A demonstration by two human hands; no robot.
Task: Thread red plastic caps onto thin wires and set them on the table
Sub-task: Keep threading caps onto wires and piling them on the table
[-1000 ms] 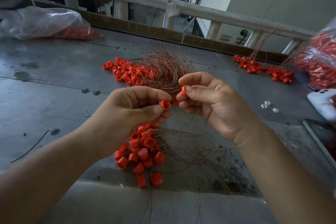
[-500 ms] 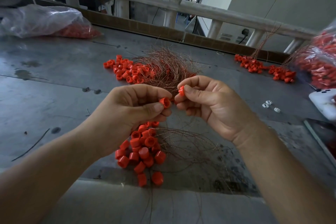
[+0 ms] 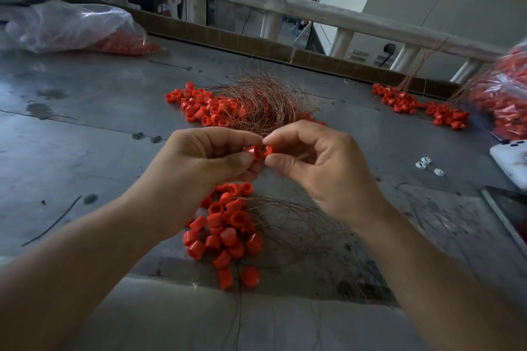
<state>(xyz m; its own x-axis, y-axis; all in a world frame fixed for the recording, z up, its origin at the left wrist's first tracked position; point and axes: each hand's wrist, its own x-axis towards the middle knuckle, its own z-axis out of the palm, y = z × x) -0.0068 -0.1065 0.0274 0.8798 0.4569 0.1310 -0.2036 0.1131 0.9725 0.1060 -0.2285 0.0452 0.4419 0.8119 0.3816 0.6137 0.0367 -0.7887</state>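
Observation:
My left hand (image 3: pixel 205 168) pinches a red plastic cap (image 3: pixel 254 151) between thumb and forefinger above the grey metal table (image 3: pixel 85 157). My right hand (image 3: pixel 319 168) pinches a second red piece right against it, mostly hidden by the fingertips. The two hands touch at the fingertips. Below them lies a heap of red caps (image 3: pixel 228 231) with thin copper wires (image 3: pixel 299 225) spreading to the right. Behind the hands sits a bigger tangle of copper wires (image 3: pixel 265 102) with several red caps (image 3: pixel 199 108) beside it.
A clear plastic bag of red caps (image 3: pixel 85 28) lies far left. Another bag of caps (image 3: pixel 507 94) and two small cap piles (image 3: pixel 419 105) are far right. A white device (image 3: pixel 510 159), small white clips (image 3: pixel 426 164) and a dark tablet (image 3: pixel 510 214) sit at the right edge. A railing (image 3: pixel 256 0) runs behind.
My two hands have come together; the caps they pinch, apart a second ago, now meet at the fingertips. The view has shifted slightly.

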